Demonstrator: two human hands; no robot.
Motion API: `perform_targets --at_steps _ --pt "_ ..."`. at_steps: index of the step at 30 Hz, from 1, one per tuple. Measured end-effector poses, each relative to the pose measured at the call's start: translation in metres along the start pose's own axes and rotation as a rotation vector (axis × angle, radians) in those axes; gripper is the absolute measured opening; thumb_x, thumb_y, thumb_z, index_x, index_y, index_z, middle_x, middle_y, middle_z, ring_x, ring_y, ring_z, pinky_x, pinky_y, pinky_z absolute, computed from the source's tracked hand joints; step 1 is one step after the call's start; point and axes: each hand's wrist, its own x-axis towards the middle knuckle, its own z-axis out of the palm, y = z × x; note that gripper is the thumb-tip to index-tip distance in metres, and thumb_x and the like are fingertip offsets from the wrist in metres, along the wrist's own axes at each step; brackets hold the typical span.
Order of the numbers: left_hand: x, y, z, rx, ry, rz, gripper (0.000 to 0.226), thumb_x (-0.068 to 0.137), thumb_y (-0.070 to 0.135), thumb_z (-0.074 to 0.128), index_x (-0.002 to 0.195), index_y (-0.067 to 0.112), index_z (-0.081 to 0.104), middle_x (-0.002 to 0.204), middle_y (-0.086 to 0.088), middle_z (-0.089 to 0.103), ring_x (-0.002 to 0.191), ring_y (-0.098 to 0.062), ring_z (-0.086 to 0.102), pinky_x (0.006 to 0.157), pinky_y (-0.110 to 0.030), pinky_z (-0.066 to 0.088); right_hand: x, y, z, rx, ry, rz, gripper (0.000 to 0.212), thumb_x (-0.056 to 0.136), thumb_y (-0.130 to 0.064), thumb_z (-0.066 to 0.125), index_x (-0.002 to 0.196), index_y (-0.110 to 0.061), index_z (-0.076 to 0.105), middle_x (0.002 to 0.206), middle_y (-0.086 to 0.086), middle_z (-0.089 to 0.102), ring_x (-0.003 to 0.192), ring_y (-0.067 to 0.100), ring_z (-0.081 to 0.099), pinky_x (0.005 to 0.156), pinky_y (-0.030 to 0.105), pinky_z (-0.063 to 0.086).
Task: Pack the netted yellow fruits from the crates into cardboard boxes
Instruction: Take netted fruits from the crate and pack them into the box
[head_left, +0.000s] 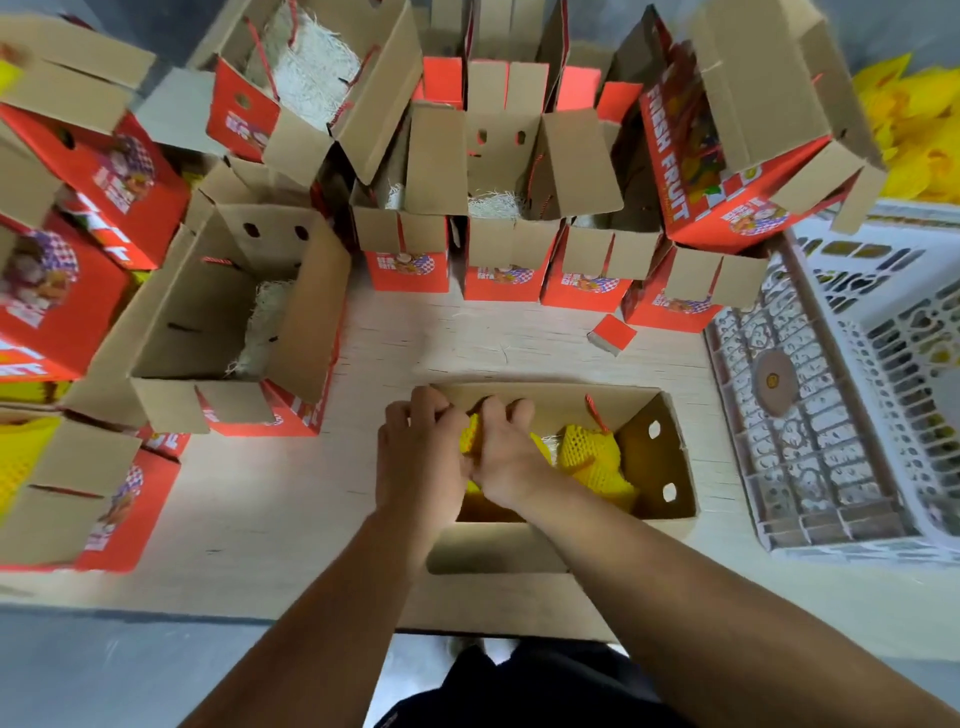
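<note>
Reaching down into the open cardboard box (657, 457) on the tabletop (291, 499), the left hand (421, 447) and the right hand (506, 452) sit close together, fingers curled around one netted yellow fruit (470, 439). Both hands hold it, probably so it goes down softly into the left end of the box. Its long axis cannot be told (the hands hide most of it). A second netted fruit (589, 457) already lies just beside it, its long side slanting from the far side toward the near right corner. A white plastic crate (810, 415) waits at the right.
</note>
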Motion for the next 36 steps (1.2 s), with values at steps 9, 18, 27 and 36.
perform_targets --at_steps 9,18,27,36 --pt "0.003 0.006 -0.002 0.115 -0.015 -0.023 0.032 0.094 0.032 0.062 0.124 0.023 0.057 0.13 0.0 0.044 0.118 -0.025 0.045 0.106 -0.037 0.038 -0.008 0.024 -0.036 -0.107 -0.379 -0.162 0.059 0.097 -0.028 0.061 0.149 -0.041 0.035 0.165 -0.01 0.019 0.155 0.018 0.015 0.124 0.037 0.02" --pt "0.002 0.111 0.003 -0.36 -0.099 0.136 0.022 0.095 0.031 0.065 0.117 0.03 0.067 0.124 0.006 0.06 0.12 -0.021 0.053 0.105 -0.042 0.043 -0.069 0.083 -0.121 -0.037 0.093 -0.227 0.037 0.098 -0.014 0.057 0.134 -0.023 0.059 0.13 0.0 0.062 0.119 0.021 0.059 0.101 0.039 0.048" --pt "0.04 0.29 0.026 -0.601 -0.2 0.331 0.022 0.1 0.008 0.05 0.116 0.015 0.064 0.115 -0.002 0.068 0.106 -0.023 0.064 0.092 -0.038 0.049 -0.105 0.192 -0.224 0.12 0.524 -0.249 0.039 0.094 0.002 0.053 0.128 -0.013 0.063 0.12 0.001 0.069 0.111 0.016 0.061 0.095 0.021 0.045" --pt "0.06 0.569 0.098 -0.704 -0.352 0.569 0.027 0.102 0.011 0.052 0.125 0.019 0.063 0.118 0.001 0.069 0.108 -0.017 0.066 0.09 -0.043 0.054 -0.158 0.421 -0.378 0.296 0.833 -0.046 0.034 0.101 -0.021 0.051 0.135 -0.022 0.059 0.124 -0.007 0.068 0.111 0.007 0.064 0.089 0.022 0.051"
